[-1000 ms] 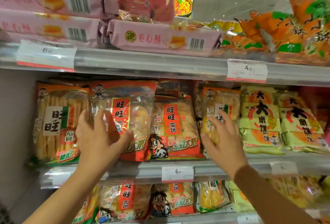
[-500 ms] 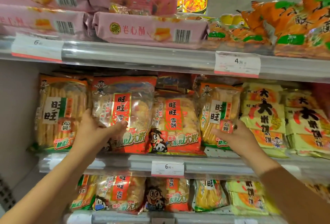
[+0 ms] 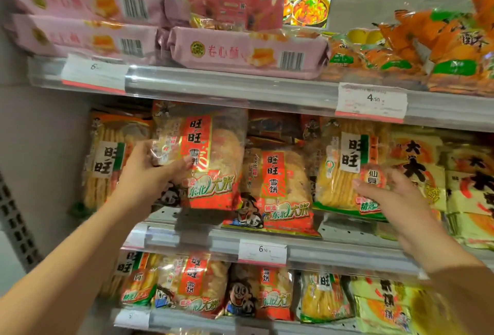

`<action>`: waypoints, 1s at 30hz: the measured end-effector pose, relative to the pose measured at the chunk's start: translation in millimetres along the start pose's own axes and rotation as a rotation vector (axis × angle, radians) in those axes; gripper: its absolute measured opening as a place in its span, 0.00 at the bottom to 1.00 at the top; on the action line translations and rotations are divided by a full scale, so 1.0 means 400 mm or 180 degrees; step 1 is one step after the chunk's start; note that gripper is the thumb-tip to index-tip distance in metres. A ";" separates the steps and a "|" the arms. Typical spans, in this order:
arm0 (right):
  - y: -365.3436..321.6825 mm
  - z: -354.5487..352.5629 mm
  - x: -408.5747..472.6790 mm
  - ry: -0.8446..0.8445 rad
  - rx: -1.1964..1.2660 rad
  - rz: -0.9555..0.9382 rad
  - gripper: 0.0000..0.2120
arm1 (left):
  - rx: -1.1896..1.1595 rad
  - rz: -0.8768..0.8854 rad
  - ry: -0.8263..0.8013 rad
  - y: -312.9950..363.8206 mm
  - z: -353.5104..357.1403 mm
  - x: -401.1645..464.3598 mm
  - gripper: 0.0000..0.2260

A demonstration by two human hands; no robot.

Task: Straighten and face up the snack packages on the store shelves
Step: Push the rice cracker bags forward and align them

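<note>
My left hand (image 3: 149, 171) has its fingers curled round the left edge of a red rice cracker bag (image 3: 203, 158), thumb across the front, holding it tilted just above the middle shelf (image 3: 334, 250). My right hand (image 3: 387, 195) pinches the lower front of a yellow cracker bag (image 3: 347, 169) standing there. Both look light, crinkly, slippery and breakable; I'd hold them by the side seams.
</note>
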State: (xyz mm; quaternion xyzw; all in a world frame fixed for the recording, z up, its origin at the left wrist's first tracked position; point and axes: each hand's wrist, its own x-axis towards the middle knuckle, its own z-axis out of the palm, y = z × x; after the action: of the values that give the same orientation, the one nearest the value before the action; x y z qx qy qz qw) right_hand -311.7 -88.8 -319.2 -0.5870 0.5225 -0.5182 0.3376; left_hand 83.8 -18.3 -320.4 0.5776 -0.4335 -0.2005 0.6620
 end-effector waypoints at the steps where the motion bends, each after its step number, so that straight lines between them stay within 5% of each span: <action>1: -0.009 0.021 -0.019 -0.0098 0.0089 0.0013 0.34 | 0.0018 0.0047 -0.0016 0.008 -0.013 -0.003 0.29; 10: -0.064 0.346 -0.125 -0.0645 0.0522 0.0100 0.16 | -0.0679 -0.0061 0.0019 0.001 -0.231 -0.072 0.25; 20: -0.147 0.635 -0.179 -0.0933 0.0278 0.0181 0.13 | -0.0674 -0.0096 -0.0282 -0.015 -0.398 -0.076 0.27; 30: -0.125 0.705 -0.136 -0.0923 -0.0291 0.0418 0.16 | -0.0825 -0.0141 -0.0499 -0.021 -0.412 -0.073 0.28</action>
State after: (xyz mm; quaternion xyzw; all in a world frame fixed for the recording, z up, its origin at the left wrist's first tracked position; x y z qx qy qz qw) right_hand -23.0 -66.0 -352.4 -0.6350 0.5285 -0.3805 0.4155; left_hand 202.6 99.4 -331.0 0.4792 -0.4416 -0.3138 0.6905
